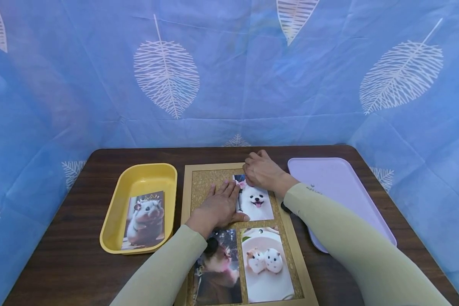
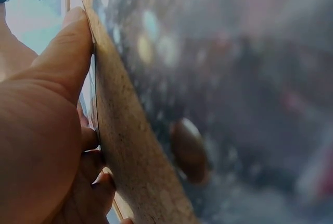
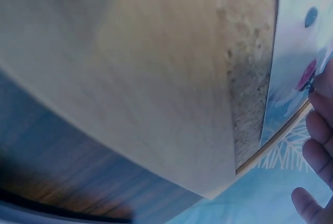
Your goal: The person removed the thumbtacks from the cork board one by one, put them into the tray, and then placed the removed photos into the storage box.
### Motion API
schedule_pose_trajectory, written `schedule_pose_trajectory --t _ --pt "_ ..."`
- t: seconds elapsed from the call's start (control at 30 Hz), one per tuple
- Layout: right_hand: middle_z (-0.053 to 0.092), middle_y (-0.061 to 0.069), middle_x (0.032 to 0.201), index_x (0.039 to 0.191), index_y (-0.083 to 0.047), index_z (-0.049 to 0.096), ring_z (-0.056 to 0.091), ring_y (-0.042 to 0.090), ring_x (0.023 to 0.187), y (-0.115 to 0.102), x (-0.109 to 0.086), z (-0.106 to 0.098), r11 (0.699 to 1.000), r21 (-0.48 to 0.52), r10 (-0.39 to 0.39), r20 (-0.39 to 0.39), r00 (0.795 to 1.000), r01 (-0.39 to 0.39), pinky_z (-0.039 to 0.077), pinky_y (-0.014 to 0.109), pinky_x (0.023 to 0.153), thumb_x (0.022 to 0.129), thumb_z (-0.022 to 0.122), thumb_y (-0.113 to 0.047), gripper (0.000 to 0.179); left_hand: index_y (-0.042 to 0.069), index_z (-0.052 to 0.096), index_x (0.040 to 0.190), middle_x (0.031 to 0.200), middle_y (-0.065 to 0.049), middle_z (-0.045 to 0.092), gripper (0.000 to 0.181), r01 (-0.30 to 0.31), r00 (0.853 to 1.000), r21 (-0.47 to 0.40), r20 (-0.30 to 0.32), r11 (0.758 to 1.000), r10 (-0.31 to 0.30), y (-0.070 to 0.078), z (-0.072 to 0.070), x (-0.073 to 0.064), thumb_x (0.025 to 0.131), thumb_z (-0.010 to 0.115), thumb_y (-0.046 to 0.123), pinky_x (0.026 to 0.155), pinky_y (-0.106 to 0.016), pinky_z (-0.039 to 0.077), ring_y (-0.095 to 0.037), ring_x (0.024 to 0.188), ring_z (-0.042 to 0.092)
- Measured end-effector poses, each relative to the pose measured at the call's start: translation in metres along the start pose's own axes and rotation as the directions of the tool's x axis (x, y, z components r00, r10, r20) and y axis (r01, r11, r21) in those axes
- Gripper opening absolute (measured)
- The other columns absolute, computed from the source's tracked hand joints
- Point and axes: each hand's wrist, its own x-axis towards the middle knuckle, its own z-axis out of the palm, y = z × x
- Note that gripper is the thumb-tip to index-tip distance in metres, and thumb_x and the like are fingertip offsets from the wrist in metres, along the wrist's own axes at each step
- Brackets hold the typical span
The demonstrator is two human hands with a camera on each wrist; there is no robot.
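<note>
A framed cork board (image 1: 212, 172) lies on the table. My left hand (image 1: 222, 206) rests flat with spread fingers at the left edge of a white dog photo (image 1: 256, 202), its thumb near the lower edge. At the top of that photo, my right hand (image 1: 264, 172) bends its fingers, fingertips (image 3: 325, 91) touching the photo; whatever lies under them is hidden. Below, a two-hamster photo (image 1: 265, 265) bears a silver thumbtack (image 1: 261, 231) at its top. Beside it is a darker animal photo (image 1: 219, 280), partly covered by my left wrist; a thumbtack (image 2: 188, 150) shows on it in the left wrist view.
Left of the board stands a yellow tray (image 1: 111, 221) holding a photo of a crowned hamster (image 1: 147, 221). A lavender tray (image 1: 340, 178) lies at the right, partly under my right sleeve, with several small tacks (image 1: 313, 188). A blue leaf-patterned cloth (image 1: 229, 85) hangs behind the table.
</note>
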Motion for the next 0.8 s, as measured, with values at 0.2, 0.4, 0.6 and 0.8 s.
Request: schedule_pose_trajectory --t 0.2,0.4,0.6,0.8 --pt "0.069 0.006 0.108 0.108 -0.010 0.076 0.056 0.028 0.109 -0.0006 0.0007 -0.0001 0.999 -0.033 -0.004 0.007 1.000 0.004 0.044 0.052 0.102 0.104 0.063 -0.028 0.022 0.013 0.012 0.171 0.179 -0.006 0.008 0.100 0.004 1.000 -0.006 0.003 1.000 -0.004 0.0002 0.0009 0.0001 0.099 0.045 0.074 0.133 -0.055 0.012 -0.026 0.165 0.006" --pt "0.070 0.006 0.110 0.110 -0.010 0.077 0.057 0.029 0.113 -0.0009 0.0012 -0.0008 0.999 -0.032 0.014 0.013 1.000 -0.013 0.045 0.053 0.104 0.103 0.064 -0.032 0.026 0.013 0.012 0.171 0.179 -0.006 0.008 0.100 0.008 1.000 -0.009 0.003 1.000 -0.008 -0.0005 0.0014 0.0002 0.099 0.045 0.074 0.133 -0.055 0.012 -0.026 0.165 0.006" --pt "0.071 0.007 0.109 0.108 -0.009 0.077 0.058 0.029 0.111 -0.0022 -0.0007 0.0011 0.999 -0.030 0.017 0.002 1.000 -0.017 0.045 0.054 0.104 0.103 0.064 -0.033 0.027 0.013 0.012 0.171 0.179 -0.006 0.009 0.100 0.007 1.000 -0.019 0.000 1.000 -0.007 -0.0008 0.0024 0.0003 0.099 0.046 0.074 0.133 -0.055 0.012 -0.026 0.165 0.006" --pt "0.070 0.007 0.107 0.105 -0.009 0.076 0.057 0.030 0.110 -0.0014 -0.0025 0.0027 1.000 -0.001 0.028 -0.004 1.000 -0.028 0.045 0.055 0.105 0.102 0.065 -0.033 0.026 0.013 0.012 0.171 0.179 -0.006 0.009 0.100 0.005 1.000 -0.022 -0.008 1.000 -0.005 -0.0007 0.0033 0.0007 0.099 0.045 0.074 0.133 -0.055 0.012 -0.026 0.165 0.007"
